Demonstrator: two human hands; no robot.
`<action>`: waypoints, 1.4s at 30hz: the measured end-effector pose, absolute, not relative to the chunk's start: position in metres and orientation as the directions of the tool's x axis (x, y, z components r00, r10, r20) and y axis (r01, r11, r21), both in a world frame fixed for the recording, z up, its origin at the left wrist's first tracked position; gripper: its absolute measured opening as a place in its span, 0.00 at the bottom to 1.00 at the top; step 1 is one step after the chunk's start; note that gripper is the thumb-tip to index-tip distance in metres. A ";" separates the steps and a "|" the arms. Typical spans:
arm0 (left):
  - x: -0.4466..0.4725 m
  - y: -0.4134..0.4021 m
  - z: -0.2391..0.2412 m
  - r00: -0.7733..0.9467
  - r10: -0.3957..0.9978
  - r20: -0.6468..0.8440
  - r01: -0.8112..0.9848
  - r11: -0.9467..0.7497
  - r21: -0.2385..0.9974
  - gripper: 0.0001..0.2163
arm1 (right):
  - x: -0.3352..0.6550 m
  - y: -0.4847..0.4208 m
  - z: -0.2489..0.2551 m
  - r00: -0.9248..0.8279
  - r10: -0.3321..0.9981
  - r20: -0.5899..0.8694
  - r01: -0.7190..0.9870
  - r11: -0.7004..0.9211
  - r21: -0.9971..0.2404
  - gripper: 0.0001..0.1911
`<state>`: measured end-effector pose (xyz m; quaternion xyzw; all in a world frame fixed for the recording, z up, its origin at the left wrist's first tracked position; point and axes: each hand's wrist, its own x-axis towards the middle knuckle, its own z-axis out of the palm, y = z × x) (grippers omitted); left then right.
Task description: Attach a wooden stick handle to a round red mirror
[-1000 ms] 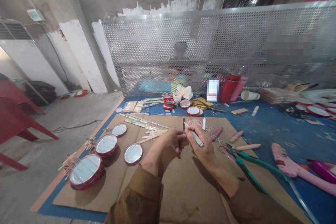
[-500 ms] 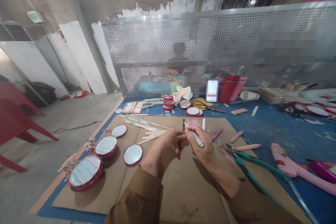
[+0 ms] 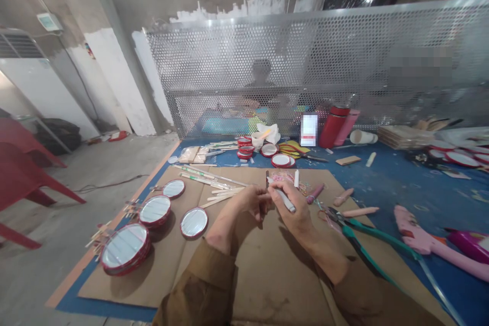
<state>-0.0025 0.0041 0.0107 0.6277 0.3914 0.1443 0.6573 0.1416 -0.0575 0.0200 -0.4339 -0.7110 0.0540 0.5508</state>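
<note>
My left hand point(image 3: 255, 204) is closed, its fingertips pinched round the lower end of a small dark brown strip point(image 3: 267, 178) that stands upright. My right hand point(image 3: 296, 214) grips a white marker-like pen point(image 3: 284, 199), its tip pointing up and left against or close to the strip. Both hands are close together above a cardboard sheet point(image 3: 282, 285). Just beyond them lie a tangle of pink strings point(image 3: 282, 177) and a white stick point(image 3: 297, 178). Thin wooden sticks point(image 3: 221, 194) lie left of my left hand.
Round red-rimmed drum-like pieces point(image 3: 126, 248) line the left, with a single disc point(image 3: 194, 222) nearer me. On the right are green-handled pliers point(image 3: 367, 229) and a pink glue gun point(image 3: 412, 232). A red bottle point(image 3: 333, 127) and a lit phone point(image 3: 309, 130) stand before a perforated metal screen point(image 3: 229, 71).
The camera view has shifted very slightly. Both hands keep nearly the same pose, with the pen still at the strip.
</note>
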 end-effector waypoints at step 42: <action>-0.002 0.005 0.008 0.664 0.667 -0.338 0.311 0.165 0.936 0.15 | 0.144 -0.059 0.022 -0.006 0.714 0.701 0.553 0.586 -0.592 0.08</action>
